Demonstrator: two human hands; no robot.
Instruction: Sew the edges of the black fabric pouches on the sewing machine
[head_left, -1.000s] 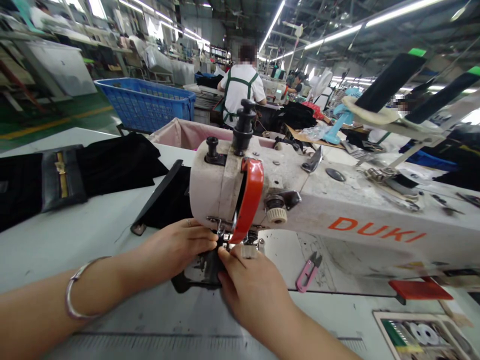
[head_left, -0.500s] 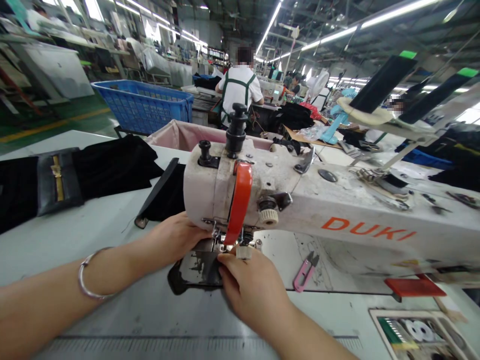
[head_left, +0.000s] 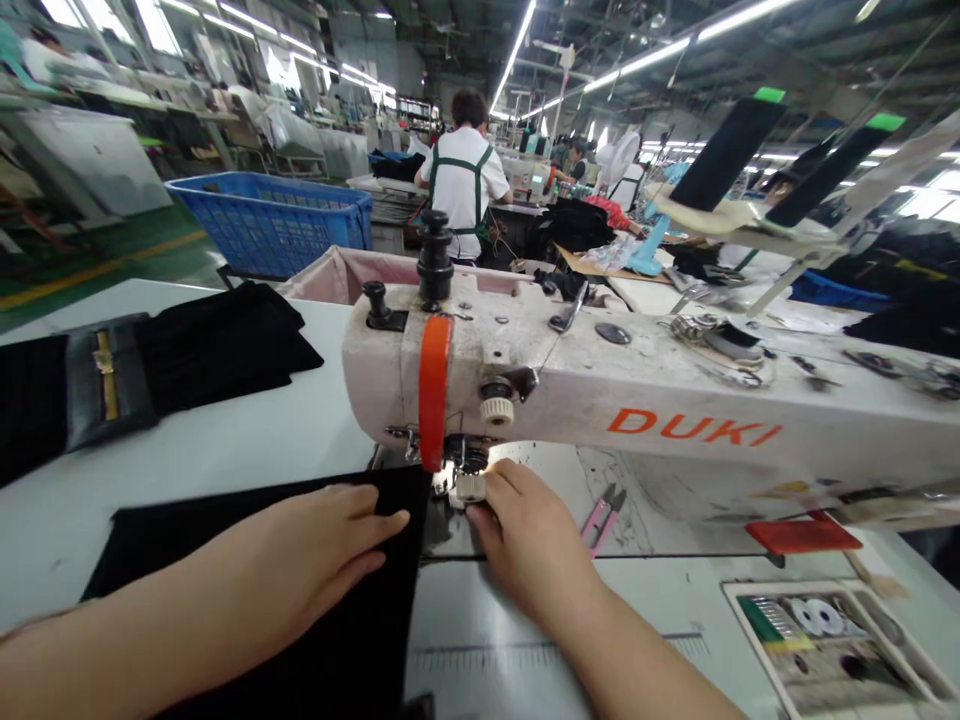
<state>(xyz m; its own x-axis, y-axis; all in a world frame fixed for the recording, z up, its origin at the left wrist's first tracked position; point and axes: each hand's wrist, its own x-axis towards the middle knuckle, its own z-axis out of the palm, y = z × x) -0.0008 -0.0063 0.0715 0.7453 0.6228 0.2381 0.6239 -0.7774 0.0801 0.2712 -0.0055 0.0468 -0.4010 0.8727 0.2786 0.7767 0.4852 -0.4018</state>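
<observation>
A white sewing machine (head_left: 555, 390) with an orange guard (head_left: 435, 395) stands over the work area. Black fabric (head_left: 352, 640) lies left of the needle area, its right edge close to the presser foot. My left hand (head_left: 322, 550) rests flat on this fabric, fingers stretched toward the needle. At the small ridged white knob (head_left: 471, 488) beside the needle, my right hand (head_left: 532, 545) has its fingers bent and drawn together; the tips are partly hidden and what they hold cannot be made out.
Pink thread snips (head_left: 602, 520) lie right of my right hand. A parts tray (head_left: 832, 640) with bobbins sits at the lower right. Other black pieces (head_left: 225, 345) lie at the left. Beyond are a pink-lined bin (head_left: 330, 275), a blue basket (head_left: 270, 220) and a seated co-worker (head_left: 461, 180).
My left hand has come out from beside the needle and moved toward me, onto the black fabric. That fabric, earlier behind the left hand, now spreads in front of the machine's left side.
</observation>
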